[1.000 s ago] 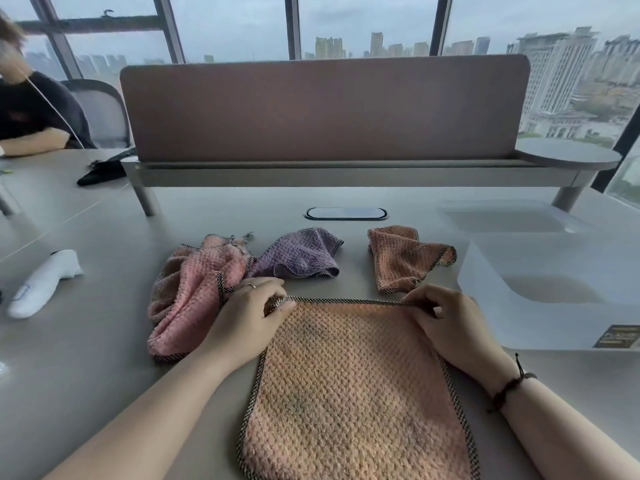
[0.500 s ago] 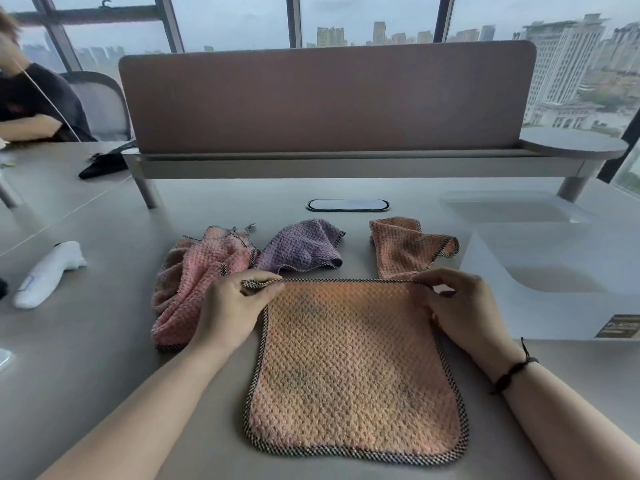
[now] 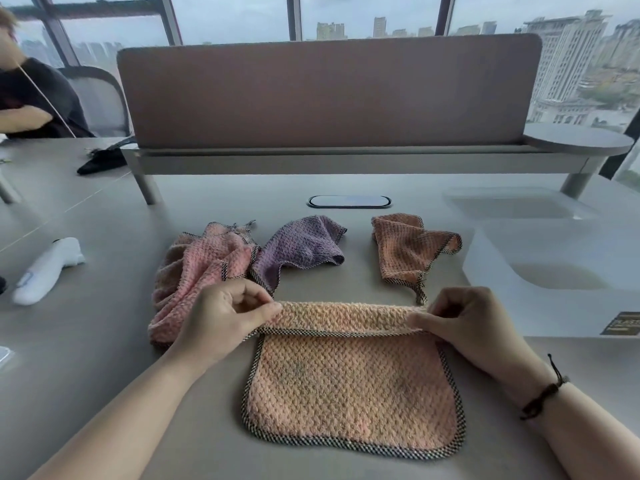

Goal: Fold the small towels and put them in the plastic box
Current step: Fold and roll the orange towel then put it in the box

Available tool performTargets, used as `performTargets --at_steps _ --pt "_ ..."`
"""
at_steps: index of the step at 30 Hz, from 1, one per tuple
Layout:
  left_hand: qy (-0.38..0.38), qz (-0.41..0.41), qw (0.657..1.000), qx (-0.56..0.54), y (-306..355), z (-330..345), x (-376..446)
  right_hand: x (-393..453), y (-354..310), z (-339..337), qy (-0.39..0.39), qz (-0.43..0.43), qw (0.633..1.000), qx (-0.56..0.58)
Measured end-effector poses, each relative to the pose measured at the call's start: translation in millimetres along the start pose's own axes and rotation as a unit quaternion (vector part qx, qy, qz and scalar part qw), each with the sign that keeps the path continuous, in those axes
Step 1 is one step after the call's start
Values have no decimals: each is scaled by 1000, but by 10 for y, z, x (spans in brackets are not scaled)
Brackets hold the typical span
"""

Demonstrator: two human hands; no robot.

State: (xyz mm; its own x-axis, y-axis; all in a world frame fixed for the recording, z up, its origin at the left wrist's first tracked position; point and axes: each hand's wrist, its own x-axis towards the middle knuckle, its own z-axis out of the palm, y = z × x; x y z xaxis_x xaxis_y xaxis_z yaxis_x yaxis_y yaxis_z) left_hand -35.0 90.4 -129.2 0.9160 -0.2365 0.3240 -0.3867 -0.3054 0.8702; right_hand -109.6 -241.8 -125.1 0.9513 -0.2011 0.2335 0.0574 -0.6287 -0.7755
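Both hands, left (image 3: 225,317) and right (image 3: 467,320), pinch the far corners of the peach waffle-weave towel (image 3: 349,386), rolling that edge over at the grey surface's (image 3: 104,341) near edge; the clear plastic box (image 3: 554,271) sits right.

You have four small towels (image 3: 351,386) on the table, one plastic box (image 3: 554,271), one lid (image 3: 512,206).

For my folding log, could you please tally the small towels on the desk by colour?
Orange towels: 2, one being folded, one crumpled
Pink towel: 1
Purple towel: 1
Total: 4
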Motion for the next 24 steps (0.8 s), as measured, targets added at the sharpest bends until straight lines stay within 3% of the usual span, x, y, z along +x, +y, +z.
performTargets --at_steps 5,14,20,24 --pt "-12 -37 998 54 -54 2 20 -41 -42 0 -36 -46 997 -43" --pt "-44 3 976 215 99 -1 -24 -46 -56 -7 -67 -55 993 -76" --pt "-96 44 957 270 205 51 -92 -42 -47 20 -64 -79 988 -118" --pt "-91 48 955 279 123 81 -102 -23 -38 33 -60 -97 982 -154"
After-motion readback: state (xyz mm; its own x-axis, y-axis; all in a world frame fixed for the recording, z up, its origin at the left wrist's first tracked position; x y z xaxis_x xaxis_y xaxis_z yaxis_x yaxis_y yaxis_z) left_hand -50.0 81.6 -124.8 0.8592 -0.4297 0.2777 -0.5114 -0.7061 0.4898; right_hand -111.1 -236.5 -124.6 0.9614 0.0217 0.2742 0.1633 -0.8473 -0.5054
